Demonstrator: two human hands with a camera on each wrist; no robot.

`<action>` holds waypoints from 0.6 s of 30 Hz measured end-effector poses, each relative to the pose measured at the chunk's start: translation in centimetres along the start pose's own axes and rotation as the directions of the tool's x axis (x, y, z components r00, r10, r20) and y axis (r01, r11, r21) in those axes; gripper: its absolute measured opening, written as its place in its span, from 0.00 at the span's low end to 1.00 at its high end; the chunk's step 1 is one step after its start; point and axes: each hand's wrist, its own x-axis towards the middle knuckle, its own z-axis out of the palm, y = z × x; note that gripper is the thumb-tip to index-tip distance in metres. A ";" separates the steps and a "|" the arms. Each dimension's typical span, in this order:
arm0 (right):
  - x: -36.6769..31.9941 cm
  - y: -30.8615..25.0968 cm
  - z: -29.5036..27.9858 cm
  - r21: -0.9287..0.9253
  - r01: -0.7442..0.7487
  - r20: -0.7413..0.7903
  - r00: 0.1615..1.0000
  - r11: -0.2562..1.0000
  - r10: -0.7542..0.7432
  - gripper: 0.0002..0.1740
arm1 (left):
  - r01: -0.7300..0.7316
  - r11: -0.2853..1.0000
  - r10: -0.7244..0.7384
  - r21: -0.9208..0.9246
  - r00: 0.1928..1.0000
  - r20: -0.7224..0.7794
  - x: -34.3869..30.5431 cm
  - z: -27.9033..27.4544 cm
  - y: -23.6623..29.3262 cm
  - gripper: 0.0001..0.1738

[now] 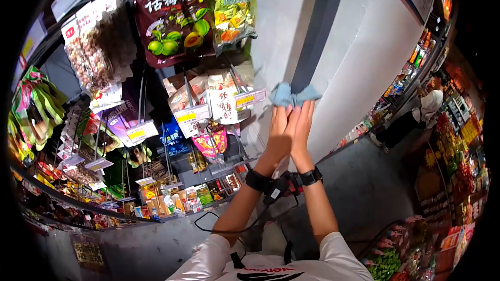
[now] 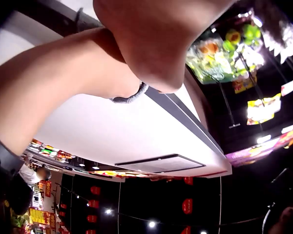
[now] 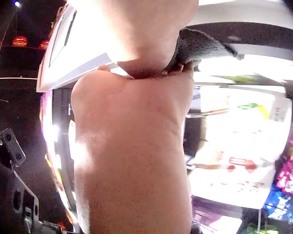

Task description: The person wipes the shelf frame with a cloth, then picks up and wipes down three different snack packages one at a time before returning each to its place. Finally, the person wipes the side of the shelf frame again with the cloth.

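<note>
A blue-grey cloth (image 1: pixel 307 95) lies against a white pillar (image 1: pixel 344 67), over the dark grey strip (image 1: pixel 317 36) that runs down it. Side by side, my left hand (image 1: pixel 278 134) and right hand (image 1: pixel 301 131) press the cloth with straight fingers, the fingertips at its lower edge. Part of the cloth (image 2: pixel 131 97) shows beneath the hands in the left wrist view. From the right wrist, a dark fold of the cloth (image 3: pixel 205 48) sticks out past the fingers. The palms are hidden against each other and the pillar.
Left of the pillar, snack bags (image 1: pixel 174 15) hang on hooks with price tags (image 1: pixel 250 98). Small packets (image 1: pixel 203 193) fill a low shelf below. A person (image 1: pixel 428 105) stands in the aisle at right beside stocked shelves. A black cable (image 1: pixel 229 230) hangs near my forearms.
</note>
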 end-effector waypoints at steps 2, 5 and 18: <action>3.5 -1.2 -0.2 0.090 0.082 -0.128 0.989 0.993 -0.070 0.20 | -0.165 0.979 0.156 0.120 0.984 0.082 2.8 0.1 2.2 0.30; 5.5 -0.8 0.3 0.161 -0.011 -0.109 0.994 0.987 0.029 0.23 | -0.330 0.924 0.318 0.195 0.944 0.089 4.9 1.1 6.7 0.29; -3.3 5.6 2.9 0.253 -0.072 0.032 0.997 0.965 0.066 0.29 | -0.068 0.623 0.113 0.780 0.994 -0.003 2.4 1.7 1.3 0.25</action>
